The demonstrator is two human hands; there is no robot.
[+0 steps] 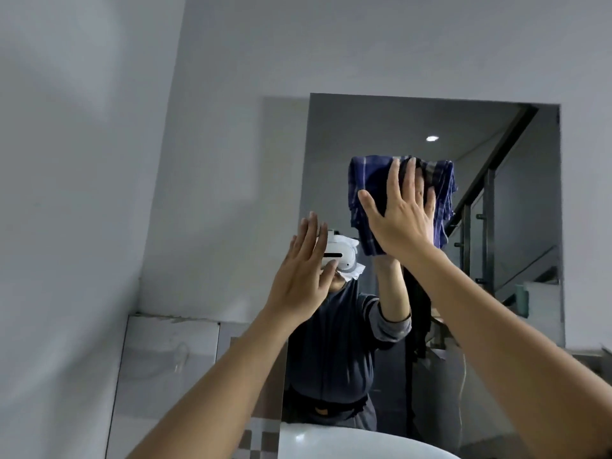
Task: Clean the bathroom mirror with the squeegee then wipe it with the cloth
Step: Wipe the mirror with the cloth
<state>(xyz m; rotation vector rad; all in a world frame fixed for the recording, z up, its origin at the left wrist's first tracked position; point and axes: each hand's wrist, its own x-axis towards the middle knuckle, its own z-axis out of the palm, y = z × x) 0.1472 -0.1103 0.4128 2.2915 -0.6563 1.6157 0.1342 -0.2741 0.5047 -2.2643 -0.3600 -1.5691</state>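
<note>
The rectangular bathroom mirror (381, 134) hangs on the grey wall ahead and above me. A dark blue checked cloth (367, 180) is pressed flat against the upper middle of the glass by my right hand (400, 220), palm on the cloth and fingers spread. My left hand (301, 276) is raised beside it, lower and to the left, near the mirror's left edge, fingers straight and apart, holding nothing. The mirror shows a person's reflection with both arms raised. No squeegee is in view.
A white basin rim (331, 442) curves below the mirror. Pale wall tiles (172, 359) run along the lower left, and a side wall (66, 193) closes in on the left. A staircase railing shows only as a reflection.
</note>
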